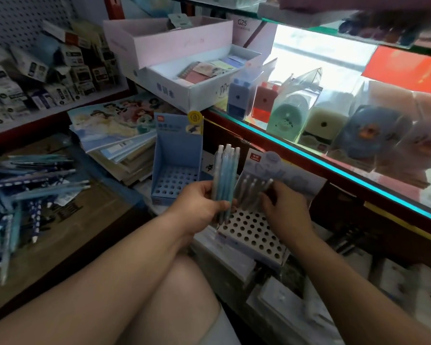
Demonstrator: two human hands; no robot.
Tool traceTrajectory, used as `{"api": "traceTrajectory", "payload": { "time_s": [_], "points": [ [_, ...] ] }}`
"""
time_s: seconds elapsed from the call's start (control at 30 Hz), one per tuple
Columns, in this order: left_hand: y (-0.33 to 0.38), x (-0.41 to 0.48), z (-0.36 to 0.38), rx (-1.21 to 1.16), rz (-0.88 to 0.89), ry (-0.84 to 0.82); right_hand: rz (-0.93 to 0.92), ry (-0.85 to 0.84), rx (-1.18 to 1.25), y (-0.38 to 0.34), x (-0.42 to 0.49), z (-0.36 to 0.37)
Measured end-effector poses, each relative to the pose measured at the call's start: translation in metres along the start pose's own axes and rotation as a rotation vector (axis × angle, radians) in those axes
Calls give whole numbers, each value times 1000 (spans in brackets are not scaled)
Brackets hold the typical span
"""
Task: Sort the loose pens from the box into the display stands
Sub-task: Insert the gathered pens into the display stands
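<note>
The left hand's (202, 202) grip is clenched round a bunch of slim light-blue plastic pens (225, 175), held upright. The right hand (284, 207) curls against pale grey pens (253, 188) standing in the white perforated cardboard stand (251, 235); whether it pinches one, I cannot tell.

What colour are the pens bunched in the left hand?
The pens are light blue, some paler, gripped by the left hand; the head view shows them best.
</note>
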State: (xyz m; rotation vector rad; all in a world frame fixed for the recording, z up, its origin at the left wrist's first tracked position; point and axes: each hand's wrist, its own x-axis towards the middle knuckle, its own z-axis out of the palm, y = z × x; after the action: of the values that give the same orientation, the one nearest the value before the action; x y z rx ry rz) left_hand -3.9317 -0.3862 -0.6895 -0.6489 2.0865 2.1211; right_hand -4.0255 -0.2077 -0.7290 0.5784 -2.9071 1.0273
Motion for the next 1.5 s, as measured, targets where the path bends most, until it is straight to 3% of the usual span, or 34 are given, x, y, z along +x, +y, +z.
{"api": "traceTrajectory", "payload": {
  "time_s": [0.3,0.53,0.6,0.67,0.73,0.97,1.07,1.17,1.3,1.5],
  "points": [
    [6,6,4,21,-34,-130,1,-43,-273,7,5,20],
    [5,10,3,49,-23,-156,107,-47,-326,6,0,12],
    [2,10,1,61,-20,-151,107,4,-126,-9,-6,-5],
    [0,10,1,89,-20,-167,95,-9,341,-30,-12,-26],
    [0,9,1,104,-20,-201,93,-83,628,-48,-14,-40],
    [1,2,2,145,-17,-237,145,-163,666,-50,-10,-50],
    [-1,4,0,142,-16,-159,85,37,619,-42,-9,-51],
    [-3,5,-3,97,-27,-73,5,244,349,-27,-8,-47],
    [-5,5,-3,104,-24,-58,-4,198,107,-9,-11,-28],
    [-5,5,-4,125,-29,-67,33,180,69,3,-11,-11]
  ]
}}
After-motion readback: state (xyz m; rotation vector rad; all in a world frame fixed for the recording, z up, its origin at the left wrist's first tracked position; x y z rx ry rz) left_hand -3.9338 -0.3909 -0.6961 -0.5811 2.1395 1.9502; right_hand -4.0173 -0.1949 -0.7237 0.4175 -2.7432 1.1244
